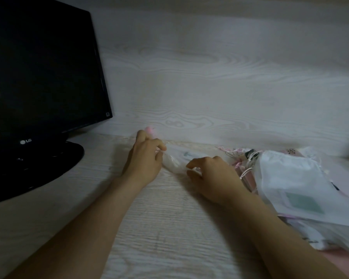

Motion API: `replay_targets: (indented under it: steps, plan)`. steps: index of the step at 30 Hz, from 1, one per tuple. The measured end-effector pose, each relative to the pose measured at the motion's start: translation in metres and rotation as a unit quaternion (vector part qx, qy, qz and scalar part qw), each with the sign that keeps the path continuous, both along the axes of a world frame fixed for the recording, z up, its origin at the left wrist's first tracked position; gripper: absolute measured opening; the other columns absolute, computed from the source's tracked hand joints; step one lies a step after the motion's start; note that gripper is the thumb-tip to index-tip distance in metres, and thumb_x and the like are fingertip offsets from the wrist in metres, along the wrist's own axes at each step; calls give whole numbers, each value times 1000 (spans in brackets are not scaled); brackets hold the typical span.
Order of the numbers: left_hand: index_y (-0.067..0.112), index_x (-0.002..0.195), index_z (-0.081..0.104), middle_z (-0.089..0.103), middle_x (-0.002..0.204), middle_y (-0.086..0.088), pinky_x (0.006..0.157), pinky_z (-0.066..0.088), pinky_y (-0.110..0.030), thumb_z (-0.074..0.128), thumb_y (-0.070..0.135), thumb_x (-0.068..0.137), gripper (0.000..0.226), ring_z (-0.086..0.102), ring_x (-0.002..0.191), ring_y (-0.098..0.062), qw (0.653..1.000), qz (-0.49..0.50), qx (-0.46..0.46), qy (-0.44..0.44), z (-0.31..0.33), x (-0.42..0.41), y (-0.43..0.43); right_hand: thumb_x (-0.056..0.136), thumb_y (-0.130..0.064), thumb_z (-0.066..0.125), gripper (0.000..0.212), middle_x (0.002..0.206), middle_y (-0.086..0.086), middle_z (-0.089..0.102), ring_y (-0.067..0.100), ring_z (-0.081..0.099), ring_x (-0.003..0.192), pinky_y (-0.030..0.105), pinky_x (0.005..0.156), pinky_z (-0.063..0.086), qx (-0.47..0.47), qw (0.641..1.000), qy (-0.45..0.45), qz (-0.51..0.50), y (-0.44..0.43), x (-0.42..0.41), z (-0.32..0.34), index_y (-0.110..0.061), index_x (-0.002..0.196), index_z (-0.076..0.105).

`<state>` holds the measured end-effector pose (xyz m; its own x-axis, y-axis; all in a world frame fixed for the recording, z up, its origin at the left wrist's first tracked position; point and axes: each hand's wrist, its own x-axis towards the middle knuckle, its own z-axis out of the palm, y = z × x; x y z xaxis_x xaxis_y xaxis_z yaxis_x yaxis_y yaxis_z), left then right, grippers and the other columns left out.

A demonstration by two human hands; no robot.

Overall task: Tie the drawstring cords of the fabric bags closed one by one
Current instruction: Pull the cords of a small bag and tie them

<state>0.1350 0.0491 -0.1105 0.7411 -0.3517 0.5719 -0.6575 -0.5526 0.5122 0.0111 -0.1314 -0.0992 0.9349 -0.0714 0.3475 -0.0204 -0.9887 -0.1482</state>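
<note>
A small sheer white fabric bag [174,163] lies on the pale wooden desk [165,228] near the back wall, between my hands. My left hand [146,158] pinches its left end, with something pink [149,129] showing past the fingers. My right hand [212,176] pinches the bag's right end. A pile of other fabric bags [290,178], white and pink with loose cords [248,158], lies to the right. The cord of the held bag is too blurred to make out.
A black LG monitor [42,77] on a round stand [38,164] fills the left side. A wood-grain wall panel [220,87] rises right behind the desk. Pink cloth [334,256] shows at the lower right.
</note>
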Motion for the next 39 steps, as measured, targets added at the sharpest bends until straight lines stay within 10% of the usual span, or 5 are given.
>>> replay_targets:
  steps: [6, 14, 19, 30, 39]
  plan:
    - [23, 100, 77, 35, 116, 3, 96, 55, -36, 62, 9, 100, 21, 59, 103, -22, 999, 8, -7, -39, 3, -3, -2, 94, -35, 49, 21, 89, -1, 69, 29, 60, 96, 37, 72, 49, 21, 999, 37, 33, 3, -2, 5, -21, 96, 64]
    - [25, 118, 77, 77, 106, 2, 101, 41, -39, 57, 8, 101, 32, 66, 113, -25, 995, 15, -21, -98, 10, -12, -13, 84, -43, 35, 34, 64, 1, 52, 29, 54, 76, 41, 68, 51, 61, 997, 18, 37, 10, -3, 8, -17, 69, 51]
    - [16, 129, 72, 76, 114, 5, 94, 54, -19, 47, -1, 101, 41, 70, 101, -1, 982, -184, -9, -35, 6, -26, -25, 86, -43, 37, 35, 64, -1, 54, 27, 53, 74, 40, 69, 49, 102, 995, -3, 24, 12, -1, 4, -19, 70, 57]
    - [34, 144, 49, 76, 109, 3, 98, 52, -27, 70, 26, 100, 50, 69, 109, -6, 954, -171, -116, 217, -4, -21, -24, 96, -19, 61, 14, 57, 3, 71, 24, 66, 41, 41, 45, 60, 389, 904, -143, -103, 11, -8, 16, -16, 87, 72]
    - [29, 136, 56, 77, 91, 5, 85, 63, -41, 70, 9, 97, 45, 75, 85, -14, 965, -167, -154, 132, 11, -32, -26, 83, -27, 65, 19, 85, -13, 74, 18, 64, 103, 46, 103, 38, 147, 961, -167, -164, 6, 1, 5, -33, 97, 76]
